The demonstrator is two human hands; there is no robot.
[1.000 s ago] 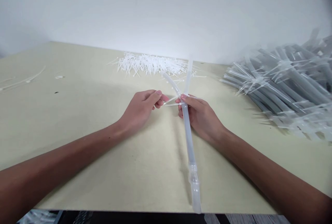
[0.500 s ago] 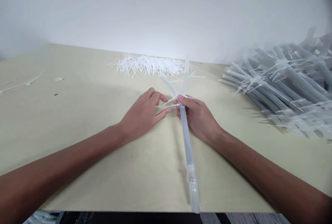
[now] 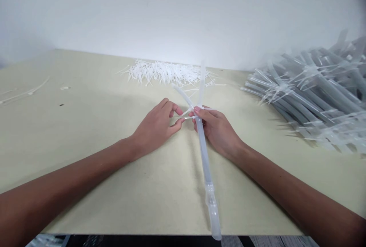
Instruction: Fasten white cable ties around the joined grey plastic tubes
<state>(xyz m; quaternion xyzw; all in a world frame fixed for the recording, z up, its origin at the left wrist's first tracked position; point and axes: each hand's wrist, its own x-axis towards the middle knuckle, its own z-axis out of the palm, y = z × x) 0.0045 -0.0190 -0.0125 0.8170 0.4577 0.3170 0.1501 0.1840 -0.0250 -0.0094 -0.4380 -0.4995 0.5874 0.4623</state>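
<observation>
As I'm pinching the translucent plastic tube [image 3: 202, 144] in my right hand [image 3: 217, 131], grip risk: the smooth wall could start rotating under my fingers if my pressure eases, and the crossing could shift.
Tie risk: the white nylon cable ties [image 3: 186, 113] are sitting at the crossing with their tails sticking out. I can't tell how tight they're pulling, so a loose one could be sliding along the tube.
Leverage risk: the long lower leg is running toward me, with its moulded sleeve [image 3: 210, 200] reaching the front edge of the board. A knock there could be twisting the crossing.
Right hand: pressed together, thumb and fingers pinching tube and ties at the crossing.
Left hand [image 3: 156, 128]: curled, thumb and fingers apart, just beside the tie tails, not visibly pinching anything.
Tube position: lying mid-board, two upper legs pointing away from me toward the far pile.
Surface: the pale beige board [image 3: 85, 186] is carrying a pile of loose white cable ties [image 3: 164, 72] at the far side, a heap of tied tube bundles [image 3: 310, 86] to the right and a thin plastic strip [image 3: 25, 92] to the left.
Room: a white wall [image 3: 171, 14] is rising behind the board.
</observation>
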